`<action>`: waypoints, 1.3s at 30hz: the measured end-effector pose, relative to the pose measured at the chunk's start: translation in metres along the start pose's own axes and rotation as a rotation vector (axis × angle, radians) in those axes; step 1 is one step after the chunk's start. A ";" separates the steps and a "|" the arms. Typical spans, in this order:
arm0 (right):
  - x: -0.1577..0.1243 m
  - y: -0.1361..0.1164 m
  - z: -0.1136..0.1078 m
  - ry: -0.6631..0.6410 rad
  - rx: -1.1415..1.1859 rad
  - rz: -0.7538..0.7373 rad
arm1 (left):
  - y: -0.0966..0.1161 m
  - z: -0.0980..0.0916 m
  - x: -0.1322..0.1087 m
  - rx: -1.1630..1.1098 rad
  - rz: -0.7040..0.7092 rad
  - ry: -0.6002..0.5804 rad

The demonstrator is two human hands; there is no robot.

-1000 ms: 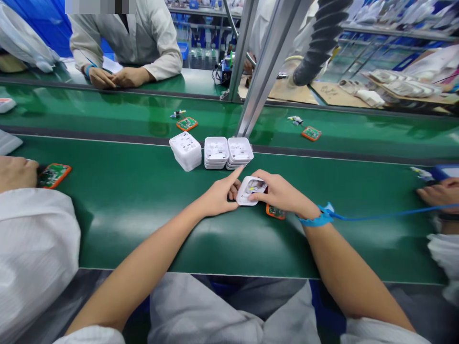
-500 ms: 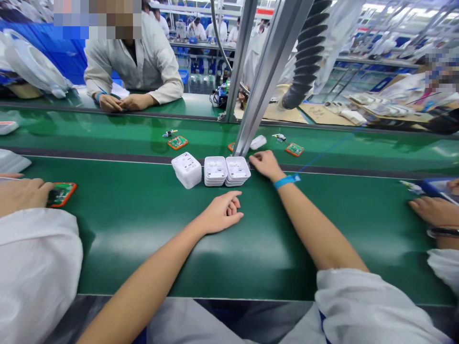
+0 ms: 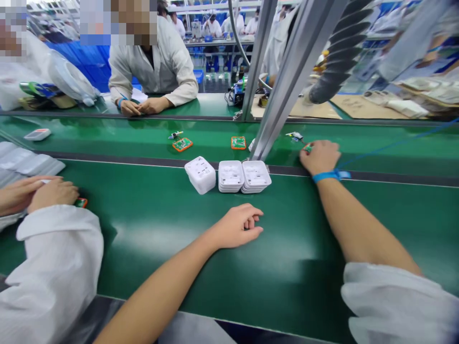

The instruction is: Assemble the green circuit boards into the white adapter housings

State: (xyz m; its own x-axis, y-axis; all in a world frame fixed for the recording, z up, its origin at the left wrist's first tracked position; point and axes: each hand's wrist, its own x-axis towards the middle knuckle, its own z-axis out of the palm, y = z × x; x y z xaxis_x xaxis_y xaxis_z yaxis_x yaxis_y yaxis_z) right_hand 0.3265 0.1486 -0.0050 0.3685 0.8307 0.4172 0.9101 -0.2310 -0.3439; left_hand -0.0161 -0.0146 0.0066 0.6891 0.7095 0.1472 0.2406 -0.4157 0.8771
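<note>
My left hand (image 3: 238,227) rests on the near green belt (image 3: 143,224) with its fingers curled under and nothing in it. My right hand (image 3: 320,156), with a blue wrist strap (image 3: 328,175) on it, reaches across to the far belt. Its fingers curl down over an orange-framed circuit board (image 3: 307,148), of which only an edge shows. Between my hands, near the belt divider, stand two stacks of white housing shells (image 3: 244,176) and a white adapter block (image 3: 201,175).
Two more circuit boards (image 3: 182,144) (image 3: 238,142) and a small connector (image 3: 296,136) lie on the far belt. A slanted aluminium post (image 3: 287,81) and a black hose (image 3: 333,52) rise behind the shells. A co-worker's hands (image 3: 39,193) are at my left, and another person's hands (image 3: 138,107) rest across the belts.
My right hand left the white shell and board it held, reached past the stacks and went right onto a board on the far belt. My left hand drew back and curled.
</note>
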 end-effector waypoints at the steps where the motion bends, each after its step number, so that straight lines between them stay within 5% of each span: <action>1: 0.011 0.010 0.004 -0.002 -0.002 0.100 | 0.000 0.000 0.000 -0.011 -0.015 -0.001; 4: 0.034 0.024 0.013 -0.141 0.058 0.266 | -0.001 -0.001 -0.001 -0.029 -0.042 -0.002; 8: 0.021 0.011 0.006 -0.158 0.068 0.193 | -0.005 0.001 -0.002 -0.033 0.002 0.011; 12: -0.034 -0.010 -0.009 0.066 0.083 0.024 | -0.008 0.003 -0.002 -0.012 0.042 0.019; 17: -0.126 -0.023 -0.036 0.066 -0.010 -0.202 | -0.006 0.002 -0.003 0.101 0.084 0.131; 23: -0.212 -0.054 -0.083 -0.095 -0.120 -0.494 | -0.003 0.004 0.001 0.272 0.119 0.266; 28: -0.225 -0.062 -0.102 -0.404 0.248 -0.856 | -0.002 0.003 0.003 0.282 0.135 0.407; 30: -0.223 -0.060 -0.102 -0.502 0.429 -0.973 | -0.002 0.003 0.003 0.311 0.114 0.364; 32: -0.222 -0.057 -0.099 -0.489 0.482 -0.929 | -0.003 0.003 0.002 0.367 0.104 0.247; 36: -0.219 -0.056 -0.093 -0.331 0.375 -0.593 | 0.000 0.005 0.002 0.459 0.098 0.094; 39: -0.217 -0.058 -0.091 -0.366 0.347 -0.546 | 0.004 0.008 0.002 0.546 0.041 0.037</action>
State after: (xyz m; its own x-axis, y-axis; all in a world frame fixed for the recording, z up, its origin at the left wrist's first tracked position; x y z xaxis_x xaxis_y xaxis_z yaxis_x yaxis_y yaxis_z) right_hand 0.2111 -0.0645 0.0005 -0.2613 0.9112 0.3186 0.8111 0.3862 -0.4393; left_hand -0.0084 -0.0193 0.0066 0.6833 0.7020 0.2009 0.5404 -0.6713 0.5073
